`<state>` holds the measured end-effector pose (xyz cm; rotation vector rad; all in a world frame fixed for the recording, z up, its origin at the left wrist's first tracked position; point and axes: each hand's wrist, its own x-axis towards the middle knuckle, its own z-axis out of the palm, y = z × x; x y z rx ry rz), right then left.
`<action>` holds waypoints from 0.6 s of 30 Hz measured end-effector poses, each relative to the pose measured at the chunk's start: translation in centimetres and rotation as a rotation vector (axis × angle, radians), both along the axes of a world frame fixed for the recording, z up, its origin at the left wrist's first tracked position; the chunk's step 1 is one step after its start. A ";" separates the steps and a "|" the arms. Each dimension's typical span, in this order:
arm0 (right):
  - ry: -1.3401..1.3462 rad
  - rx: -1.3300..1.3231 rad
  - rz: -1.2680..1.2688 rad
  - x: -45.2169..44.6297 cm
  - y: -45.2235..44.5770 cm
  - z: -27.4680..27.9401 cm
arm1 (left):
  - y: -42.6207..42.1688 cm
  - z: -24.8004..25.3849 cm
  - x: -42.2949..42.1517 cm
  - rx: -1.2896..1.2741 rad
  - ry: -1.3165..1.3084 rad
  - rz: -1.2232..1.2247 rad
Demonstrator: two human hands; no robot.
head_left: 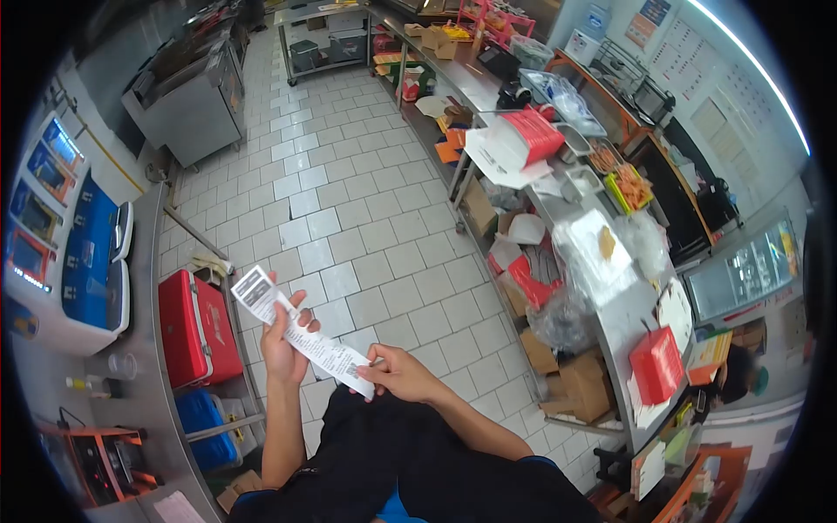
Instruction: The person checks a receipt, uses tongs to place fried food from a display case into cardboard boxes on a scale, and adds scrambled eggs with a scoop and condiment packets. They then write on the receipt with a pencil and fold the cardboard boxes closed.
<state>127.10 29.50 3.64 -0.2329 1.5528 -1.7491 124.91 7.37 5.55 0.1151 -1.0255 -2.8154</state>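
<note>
My left hand (283,353) has its thumb on the front of the long paper slip (316,346), with the other fingers a bit spread behind it. My right hand (403,375) pinches the low end between thumb and finger, by the little square code. The slip slants across in front of my dark clothes. To read it well, I think I should pull it just a little, so it lies flat, and keep my thumbs off the words. It looks thin, so a hard tug could rip it. It is white, smooth and long, with a dark block at the top.

Past my hands, the floor (384,227) has pale tiles. On my left is a hard red cooler (197,331) with straight sides. On my right, a shiny metal table holds a boxy red carton (656,364), near crinkly, see-through plastic (560,321).
</note>
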 end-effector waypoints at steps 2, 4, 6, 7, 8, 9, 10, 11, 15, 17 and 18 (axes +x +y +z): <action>0.108 0.090 0.136 -5.5 -0.6 0.9 | -1.1 -0.1 -4.2 0.061 0.029 0.012; 0.243 0.074 0.152 -12.1 -0.7 1.4 | -2.4 0.7 -9.4 0.116 0.058 -0.063; 0.328 0.040 0.124 -19.9 -0.7 2.0 | -2.5 3.6 -15.3 0.012 0.108 -0.104; 0.311 0.020 0.087 -23.5 -0.7 2.7 | -2.6 5.3 -18.3 -0.048 0.136 -0.116; 0.324 0.029 0.080 -27.1 -0.3 3.1 | -3.0 6.5 -21.5 -0.116 0.172 -0.145; 0.350 0.034 0.045 -31.0 0.0 3.5 | -3.6 6.9 -24.4 -0.123 0.176 -0.096; 0.354 0.032 0.063 -34.4 0.6 2.9 | -3.9 7.1 -27.5 -0.140 0.223 -0.100; 0.334 0.102 -0.022 -37.5 1.6 1.6 | -4.0 7.3 -30.7 -0.155 0.271 -0.129; 0.259 0.409 -0.260 -46.5 6.7 -5.0 | -5.1 2.2 -42.7 0.003 0.166 -0.152; 0.145 0.452 -0.361 -49.1 9.1 -7.5 | -3.9 0.8 -49.3 0.073 0.136 -0.207; 0.094 0.437 -0.430 -50.2 10.2 -8.3 | -3.2 0.7 -52.2 0.022 0.031 -0.210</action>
